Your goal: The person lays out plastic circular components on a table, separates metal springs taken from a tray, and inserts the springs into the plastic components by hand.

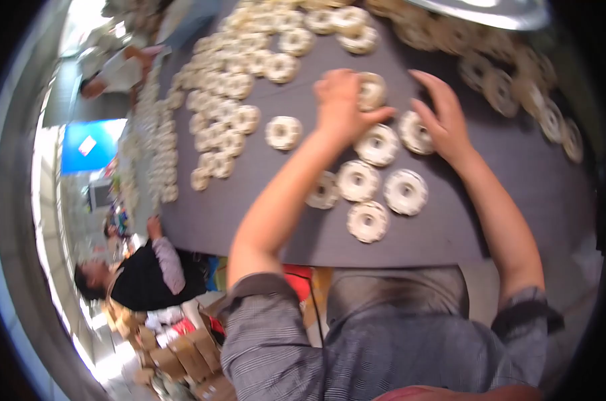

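Note:
Cream ring-shaped pieces with a centre hole and notched rim lie on the dark grey table (249, 200). My left hand (339, 107) has its fingers curled and its thumb stretched right, around one ring-shaped piece (374, 90). My right hand (446, 120) is open with fingers apart; its thumb is at the edge of another ring-shaped piece (415, 134). Just below the hands sits a small group: one ring-shaped piece (376, 145) nearest them, a paler one (406, 192), and several more. My left forearm partly covers one piece (324, 191) of that group.
A large heap of the same pieces (236, 83) spreads across the table's far left. More lie in a pile (503, 87) at the far right, near a shiny metal rim (497, 13). A co-worker in a black vest (149, 277) is at the left, another person (119, 70) beyond. Cardboard boxes (189, 354) are piled lower left.

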Demonstrator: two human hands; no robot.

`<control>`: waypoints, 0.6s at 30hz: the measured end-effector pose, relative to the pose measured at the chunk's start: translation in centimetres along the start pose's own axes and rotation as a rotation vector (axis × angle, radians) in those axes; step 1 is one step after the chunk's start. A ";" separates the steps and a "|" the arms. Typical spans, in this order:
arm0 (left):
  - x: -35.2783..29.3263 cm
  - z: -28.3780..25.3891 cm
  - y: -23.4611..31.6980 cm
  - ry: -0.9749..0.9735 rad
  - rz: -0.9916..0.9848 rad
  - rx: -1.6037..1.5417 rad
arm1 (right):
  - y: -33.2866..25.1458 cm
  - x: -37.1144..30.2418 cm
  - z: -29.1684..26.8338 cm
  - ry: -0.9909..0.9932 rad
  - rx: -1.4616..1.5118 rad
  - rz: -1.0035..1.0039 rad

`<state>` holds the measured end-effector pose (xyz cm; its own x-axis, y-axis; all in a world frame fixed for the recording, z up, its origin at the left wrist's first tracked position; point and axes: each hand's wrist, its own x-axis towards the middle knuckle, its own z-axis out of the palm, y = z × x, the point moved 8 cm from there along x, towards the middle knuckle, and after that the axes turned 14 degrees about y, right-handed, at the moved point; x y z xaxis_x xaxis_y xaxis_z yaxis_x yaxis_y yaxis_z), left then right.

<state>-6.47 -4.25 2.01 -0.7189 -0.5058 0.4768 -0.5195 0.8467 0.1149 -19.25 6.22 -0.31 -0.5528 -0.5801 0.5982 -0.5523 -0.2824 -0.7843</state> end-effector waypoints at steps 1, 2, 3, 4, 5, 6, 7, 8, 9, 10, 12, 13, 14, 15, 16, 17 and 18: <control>-0.4 0.9 1.6 -0.027 0.004 -0.062 | -0.2 -0.8 -1.8 -0.005 -0.058 0.035; -0.4 0.3 0.5 -0.107 -0.068 -0.193 | -1.4 -0.5 -1.4 -0.039 -0.092 0.043; -0.3 2.3 1.7 -0.040 -0.026 -0.246 | 0.9 -0.3 -2.9 -0.036 -0.147 -0.061; -0.4 2.3 1.6 -0.034 0.038 -0.245 | 1.1 -0.8 -3.0 -0.039 -0.172 -0.039; -0.5 2.6 1.9 -0.027 0.102 -0.238 | 1.2 -1.1 -3.1 -0.042 -0.191 -0.018; -0.7 2.5 2.6 -0.033 0.111 -0.251 | 1.5 -1.5 -3.3 -0.052 -0.196 0.009; -0.7 2.1 2.3 0.008 -0.024 -0.371 | 1.5 -1.7 -3.7 -0.044 -0.206 0.017; -0.5 1.9 1.9 0.047 -0.161 -0.488 | 1.4 -1.9 -4.0 -0.055 -0.212 0.031; -0.4 1.9 1.7 0.042 -0.154 -0.485 | 1.2 -2.1 -3.8 -0.065 -0.208 0.040; -0.4 2.7 0.4 -0.001 -0.343 -0.609 | 1.1 -2.1 -3.7 -0.071 -0.205 0.050; 0.1 3.4 -0.1 -0.036 -0.604 -0.848 | 0.8 -1.8 -3.7 -0.073 -0.191 0.064; 0.5 3.6 0.1 -0.043 -0.604 -0.852 | 0.8 -1.8 -3.9 -0.084 -0.180 0.075; 0.6 4.6 0.2 -0.147 -0.653 -0.871 | 0.9 -1.9 -4.1 -0.083 -0.186 0.080; 0.6 5.4 -0.1 -0.246 -0.699 -0.881 | 0.9 -1.8 -4.0 -0.083 -0.170 0.097; 1.1 5.5 -1.2 -0.226 -0.700 -0.772 | 0.9 -1.8 -3.9 -0.082 -0.154 0.113; 1.9 5.5 -2.4 -0.186 -0.660 -0.738 | 0.8 -1.8 -3.9 -0.080 -0.154 0.113; 3.1 5.0 -3.2 -0.151 -0.559 -0.556 | 0.9 -1.8 -4.0 -0.078 -0.162 0.114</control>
<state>-9.33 -9.31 -1.23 -0.4955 -0.8626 0.1021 -0.5438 0.3997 0.7379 -21.23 10.09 -1.44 -0.5709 -0.6607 0.4873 -0.5852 -0.0889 -0.8060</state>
